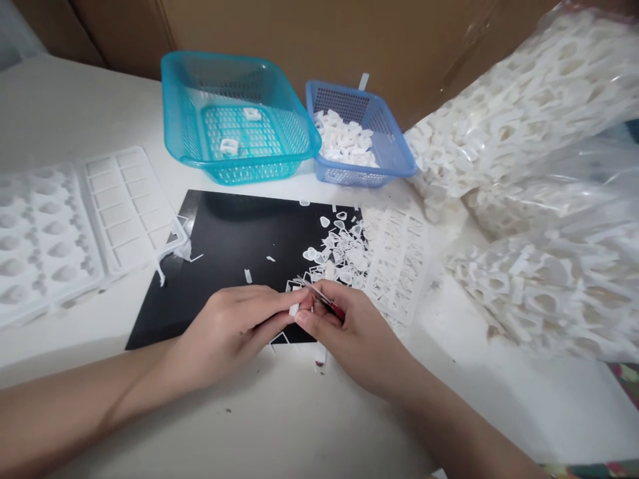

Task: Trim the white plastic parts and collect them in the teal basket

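Above the near edge of a black mat (234,239), my two hands meet. Between the fingertips of my left hand (234,322) is a small white plastic piece (294,309), mostly covered by the fingers. My right hand (349,326) is closed around a slim cutting tool (333,307) with a red handle and a thin metal blade, whose exact kind I cannot make out. The blade points toward the left fingertips, close to the white piece. Just beyond the hands, a heap of white plastic scraps (347,253) covers the mat's right side.
A teal basket (239,169) holds two white square pieces. Beside it, a blue basket (359,174) contains many white parts. Moulded white sheets (50,233) and a white grid frame (124,206) lie left. Clear bags (539,100) bulge with white parts at right.
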`<state>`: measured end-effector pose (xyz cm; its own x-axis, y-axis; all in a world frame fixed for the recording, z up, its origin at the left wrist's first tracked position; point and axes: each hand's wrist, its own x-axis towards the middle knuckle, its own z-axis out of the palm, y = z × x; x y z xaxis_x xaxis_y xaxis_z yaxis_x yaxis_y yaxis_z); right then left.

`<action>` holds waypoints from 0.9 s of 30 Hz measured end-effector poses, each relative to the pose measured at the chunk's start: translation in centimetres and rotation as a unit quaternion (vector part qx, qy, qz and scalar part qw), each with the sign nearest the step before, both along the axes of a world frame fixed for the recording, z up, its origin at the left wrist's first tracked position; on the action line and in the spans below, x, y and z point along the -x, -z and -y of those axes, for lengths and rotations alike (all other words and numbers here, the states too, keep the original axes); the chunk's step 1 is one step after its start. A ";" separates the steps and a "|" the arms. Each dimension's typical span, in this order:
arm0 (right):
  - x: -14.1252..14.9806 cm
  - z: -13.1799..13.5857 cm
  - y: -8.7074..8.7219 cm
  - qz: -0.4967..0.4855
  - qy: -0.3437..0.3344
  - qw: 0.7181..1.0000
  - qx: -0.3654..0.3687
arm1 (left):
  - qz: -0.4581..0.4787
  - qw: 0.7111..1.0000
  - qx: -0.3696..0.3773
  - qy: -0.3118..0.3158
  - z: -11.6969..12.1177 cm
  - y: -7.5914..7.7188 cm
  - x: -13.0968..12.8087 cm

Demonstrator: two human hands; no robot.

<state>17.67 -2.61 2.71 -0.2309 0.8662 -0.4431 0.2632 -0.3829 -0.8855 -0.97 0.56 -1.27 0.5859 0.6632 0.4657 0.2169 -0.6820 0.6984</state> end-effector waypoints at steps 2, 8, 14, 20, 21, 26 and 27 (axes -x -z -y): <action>0.1 0.0 0.1 -0.012 0.014 1.000 0.013 | -0.002 1.000 0.004 -0.003 0.0 0.0 0.0; 0.0 -0.5 0.1 -0.033 0.051 0.998 -0.001 | 0.007 0.999 0.035 -0.019 0.1 0.0 0.0; -1.0 -0.7 0.3 -0.056 0.169 0.983 -0.038 | 0.018 0.992 0.120 -0.028 0.1 0.1 0.3; -0.3 0.0 -0.2 0.034 0.118 0.973 -0.195 | 0.042 0.984 0.167 -0.042 -0.1 0.2 0.4; -0.1 0.1 -0.1 0.055 0.096 0.967 -0.229 | 0.038 0.984 0.168 -0.041 -0.1 0.2 0.4; 0.1 0.6 1.3 0.123 0.031 0.947 -0.296 | 0.025 0.988 0.149 -0.017 -0.1 -0.1 0.2; 0.1 0.7 1.5 0.128 0.028 0.948 -0.291 | 0.026 0.989 0.145 -0.018 0.0 -0.2 0.2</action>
